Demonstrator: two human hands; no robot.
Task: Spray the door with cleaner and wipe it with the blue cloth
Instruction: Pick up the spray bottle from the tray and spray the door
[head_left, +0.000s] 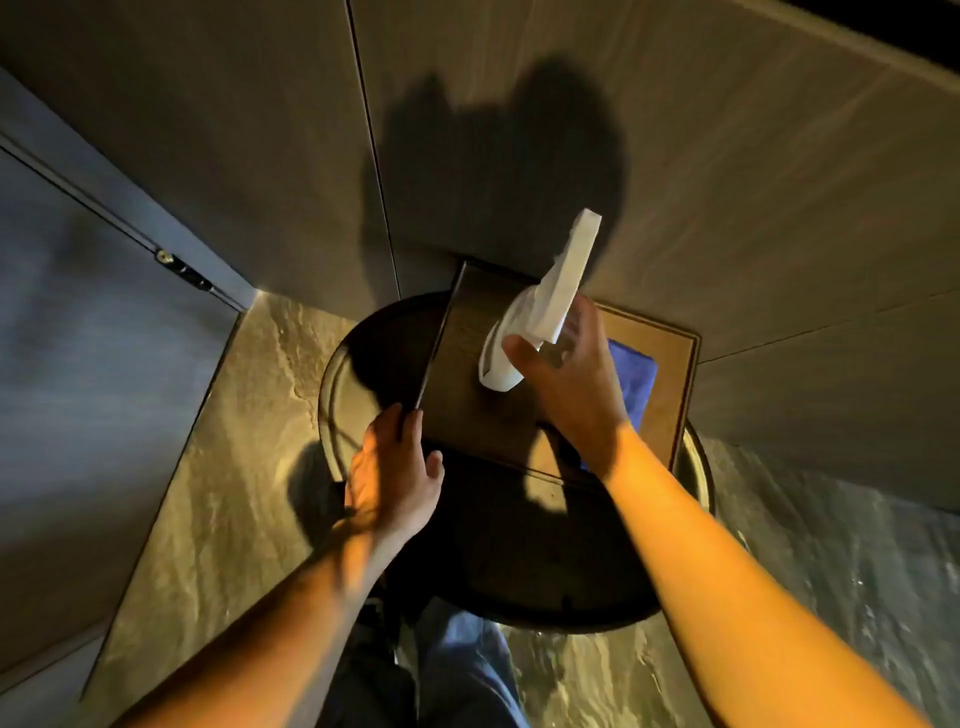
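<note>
Hand (566, 384) raised, gripping spray bottle (540, 306).

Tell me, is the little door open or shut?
Open. The door swings out from the wall, the left hand holds its edge, and the right hand aims the spray bottle at it.

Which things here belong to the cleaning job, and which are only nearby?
Job: spray bottle in the right hand; small door held by the left hand; blue cloth.
Nearby: round table; hinge; stone floor.
</note>
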